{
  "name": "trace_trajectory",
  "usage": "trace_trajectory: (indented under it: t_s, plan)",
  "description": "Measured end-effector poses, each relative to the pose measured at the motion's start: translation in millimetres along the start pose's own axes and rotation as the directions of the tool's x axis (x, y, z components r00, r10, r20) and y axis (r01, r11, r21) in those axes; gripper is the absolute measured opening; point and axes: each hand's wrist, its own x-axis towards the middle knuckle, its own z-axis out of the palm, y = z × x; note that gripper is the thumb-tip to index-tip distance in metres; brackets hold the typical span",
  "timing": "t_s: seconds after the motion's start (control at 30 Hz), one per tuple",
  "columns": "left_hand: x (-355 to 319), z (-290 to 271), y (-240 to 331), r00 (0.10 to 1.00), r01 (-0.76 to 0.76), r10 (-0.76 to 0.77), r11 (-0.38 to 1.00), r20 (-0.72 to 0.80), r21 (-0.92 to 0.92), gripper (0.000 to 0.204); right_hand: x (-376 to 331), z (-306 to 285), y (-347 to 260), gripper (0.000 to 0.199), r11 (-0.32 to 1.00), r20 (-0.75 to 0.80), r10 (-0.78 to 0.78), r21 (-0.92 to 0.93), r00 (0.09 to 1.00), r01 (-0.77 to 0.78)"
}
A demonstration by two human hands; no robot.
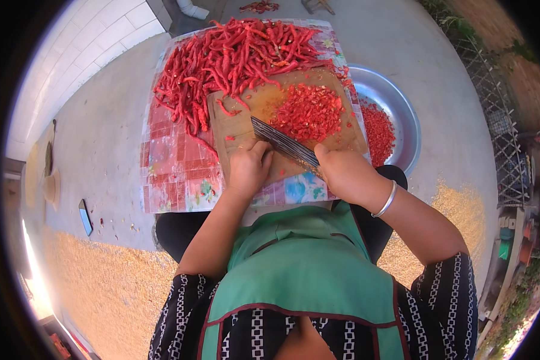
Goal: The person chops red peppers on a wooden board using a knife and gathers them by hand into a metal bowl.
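My right hand (347, 173) grips the handle end of a cleaver (285, 144), whose dark streaked blade slants over a wooden chopping board (231, 127). Beside the blade's far-left end, my left hand (249, 166) rests at the board's near part with its fingers curled in; whatever they may hold is hidden. A heap of chopped red chili (309, 113) lies on the board just beyond the blade. Whole red chilies (237, 54) are piled behind and left of the board, and a few loose pieces lie on its left side.
A patterned cloth (162, 171) covers the low table. Right of it, a metal basin (409, 111) on the floor holds more chopped chili (378, 133). A phone (86, 217) and spread yellow grain (111, 276) lie on the floor. A wire fence (489, 114) runs along the right.
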Motion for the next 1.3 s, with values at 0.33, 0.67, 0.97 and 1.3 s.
trace_trajectory:
  t_s: [0.33, 0.67, 0.97, 1.3]
  plan:
    - [-5, -11, -5, 0.973, 0.171, -0.202, 0.957, -0.111, -0.236, 0.015, 24, 22, 3, 0.022, 0.965, -0.211, 0.129, 0.252, 0.969, -0.074]
    - [39, 27, 6, 0.970, 0.226, -0.242, 0.942, -0.036, -0.247, 0.049, 45, 41, 21, 0.029, 0.786, -0.113, 0.293, 0.594, 0.949, -0.172]
    - [127, 120, 58, 0.990, -0.054, 0.079, 0.979, 0.121, -0.196, 0.053, -3, 6, 150, 0.025, 0.707, -0.288, 0.628, 0.600, 0.722, -0.375]
    - [134, 86, 3, 0.993, -0.043, 0.033, 0.995, 0.115, 0.092, 0.045, 11, -32, 170, 0.025, 0.624, -0.198, 0.553, 0.742, 0.810, -0.245]
